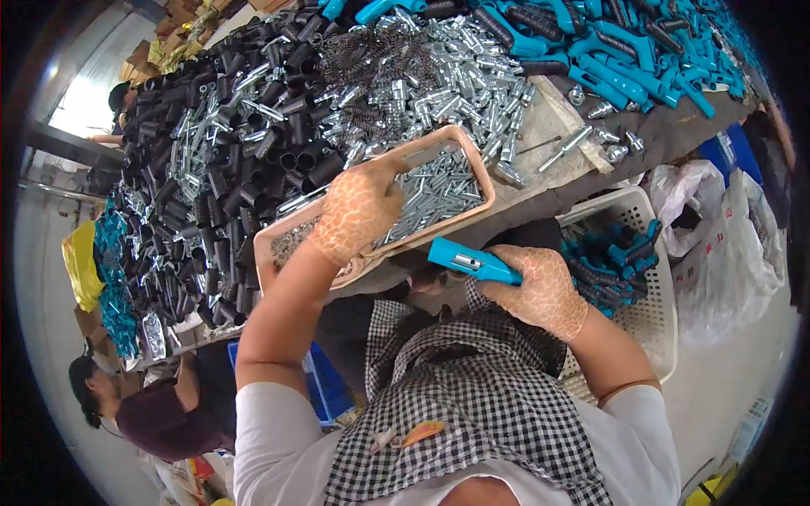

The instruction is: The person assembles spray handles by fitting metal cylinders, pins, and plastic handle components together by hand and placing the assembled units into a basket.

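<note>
A blue tool handle (472, 261) is gripped by the right hand (542, 291); the left hand (359, 211) is half-curled over a tray (483, 174) of metal pins (440, 187); its hold cannot be told.

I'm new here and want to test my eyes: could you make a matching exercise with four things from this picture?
1. Left hand
2. Right hand
3. Apron
4. Basket

A. Around a teal handle
B. At the tray of metal pins
C. Containing teal and black parts
D. Checked black and white

Pairs: 1-B, 2-A, 3-D, 4-C
</note>
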{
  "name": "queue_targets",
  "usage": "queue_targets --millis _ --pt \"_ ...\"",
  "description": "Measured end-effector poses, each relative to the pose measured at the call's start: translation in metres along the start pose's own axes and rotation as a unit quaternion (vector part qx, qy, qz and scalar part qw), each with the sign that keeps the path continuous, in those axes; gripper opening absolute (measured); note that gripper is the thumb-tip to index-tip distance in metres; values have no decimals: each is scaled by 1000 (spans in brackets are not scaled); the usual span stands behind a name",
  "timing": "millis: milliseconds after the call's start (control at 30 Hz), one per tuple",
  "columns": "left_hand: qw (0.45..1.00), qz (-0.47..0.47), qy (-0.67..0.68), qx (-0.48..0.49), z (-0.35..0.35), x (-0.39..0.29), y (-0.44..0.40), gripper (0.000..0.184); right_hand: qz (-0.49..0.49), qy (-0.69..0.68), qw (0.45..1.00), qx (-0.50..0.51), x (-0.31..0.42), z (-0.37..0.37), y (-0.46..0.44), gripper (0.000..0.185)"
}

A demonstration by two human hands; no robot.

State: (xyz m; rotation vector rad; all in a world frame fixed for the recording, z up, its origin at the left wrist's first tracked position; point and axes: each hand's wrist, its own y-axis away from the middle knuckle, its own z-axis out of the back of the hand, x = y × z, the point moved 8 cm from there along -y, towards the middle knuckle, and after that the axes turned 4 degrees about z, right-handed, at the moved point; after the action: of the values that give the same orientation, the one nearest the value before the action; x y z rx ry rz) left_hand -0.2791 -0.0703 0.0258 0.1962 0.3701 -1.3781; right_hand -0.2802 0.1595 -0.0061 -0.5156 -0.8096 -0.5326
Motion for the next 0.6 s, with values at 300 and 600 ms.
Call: queue_targets --millis 300,600 --pt "982 -78 170 -27 23 -50 92 19 49 34 998 12 27 -18 -7 30" --pt "975 -222 -12 10 -13 -62 123 19 87 142 984 66 49 -39 2 37"
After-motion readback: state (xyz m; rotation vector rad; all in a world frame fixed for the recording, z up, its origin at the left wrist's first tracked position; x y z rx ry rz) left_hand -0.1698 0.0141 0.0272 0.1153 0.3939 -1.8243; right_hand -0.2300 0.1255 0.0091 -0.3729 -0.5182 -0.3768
